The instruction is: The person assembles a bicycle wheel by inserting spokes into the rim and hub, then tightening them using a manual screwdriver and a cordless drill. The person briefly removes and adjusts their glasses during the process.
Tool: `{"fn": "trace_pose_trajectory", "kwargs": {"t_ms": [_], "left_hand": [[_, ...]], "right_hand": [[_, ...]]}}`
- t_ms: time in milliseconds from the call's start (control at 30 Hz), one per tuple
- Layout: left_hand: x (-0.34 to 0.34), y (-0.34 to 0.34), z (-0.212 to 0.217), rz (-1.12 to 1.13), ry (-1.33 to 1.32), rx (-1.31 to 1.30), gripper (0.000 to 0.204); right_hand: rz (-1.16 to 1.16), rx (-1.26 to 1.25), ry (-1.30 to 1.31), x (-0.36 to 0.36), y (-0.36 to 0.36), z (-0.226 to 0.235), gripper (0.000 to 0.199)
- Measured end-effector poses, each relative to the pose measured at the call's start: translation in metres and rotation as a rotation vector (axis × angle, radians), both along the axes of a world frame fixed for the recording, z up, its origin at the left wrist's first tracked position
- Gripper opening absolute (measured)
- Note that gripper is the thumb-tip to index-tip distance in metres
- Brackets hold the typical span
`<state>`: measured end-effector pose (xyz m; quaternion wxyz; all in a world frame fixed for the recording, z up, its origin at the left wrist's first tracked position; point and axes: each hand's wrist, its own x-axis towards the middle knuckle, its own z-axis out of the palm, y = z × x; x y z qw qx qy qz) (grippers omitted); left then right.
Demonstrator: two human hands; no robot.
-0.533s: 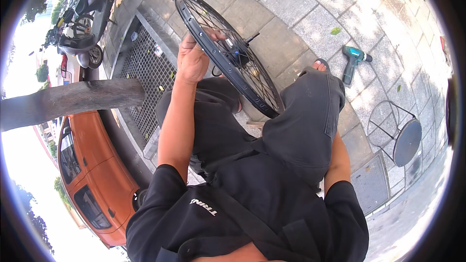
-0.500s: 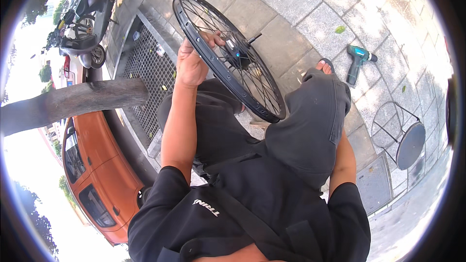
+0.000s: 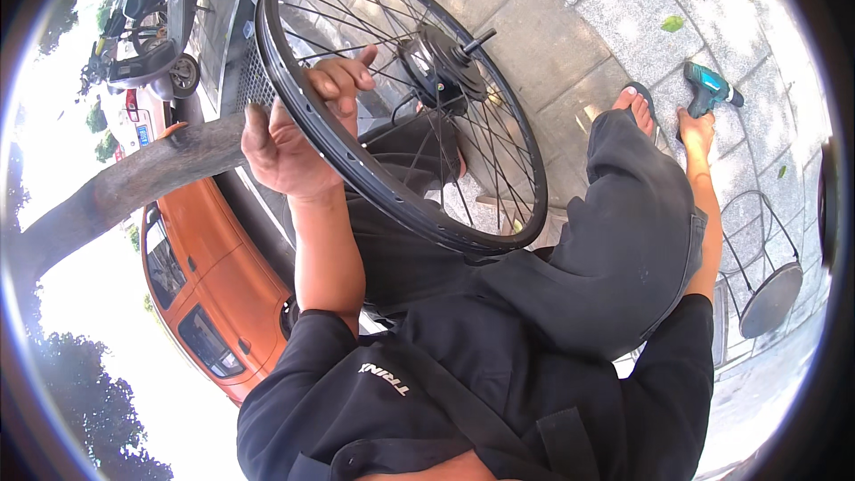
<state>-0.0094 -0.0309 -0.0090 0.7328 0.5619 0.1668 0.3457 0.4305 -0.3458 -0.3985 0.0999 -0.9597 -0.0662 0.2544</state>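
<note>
A black spoked bicycle wheel (image 3: 463,239) without a tyre leans over my lap, its thick hub (image 3: 435,69) and axle tilted up to the right. My left hand (image 3: 292,160) holds it at the left side of the rim. The thumb stays outside, while the other fingers reach between the spokes. Down on the paving at the right lies a teal and black cordless drill (image 3: 708,85). My right hand (image 3: 697,129) is closed around its handle; part of the grip is hidden by the fingers.
A round-topped stool (image 3: 771,301) with thin metal legs lies tipped at the right. My sandalled foot (image 3: 634,107) is beside the drill. Leftward are a tree trunk (image 3: 134,178), an orange car (image 3: 218,281) and a parked motor scooter (image 3: 147,62).
My right arm has reached out from beside my leg and the hand has taken hold of the drill's handle. The wheel has come closer and turned more face-up, with my left hand shifted along the rim.
</note>
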Motion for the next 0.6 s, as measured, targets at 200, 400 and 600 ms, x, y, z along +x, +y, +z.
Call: {"fn": "trace_pose_trajectory", "kwargs": {"t_ms": [200,400,600], "left_hand": [[0.023,-0.02,0.025,0.293,0.384,0.087,0.028],[-0.004,0.006,0.023,0.264,0.307,-0.069,0.019],[-0.045,0.031,0.021,0.293,0.279,-0.136,0.019]], "right_hand": [[0.033,0.194,0.166,0.033,-0.011,-0.002,0.06],[-0.309,0.796,0.424,0.023,-0.021,0.077,0.042],[-0.125,1.416,0.356,-0.038,0.016,0.254,0.026]]}}
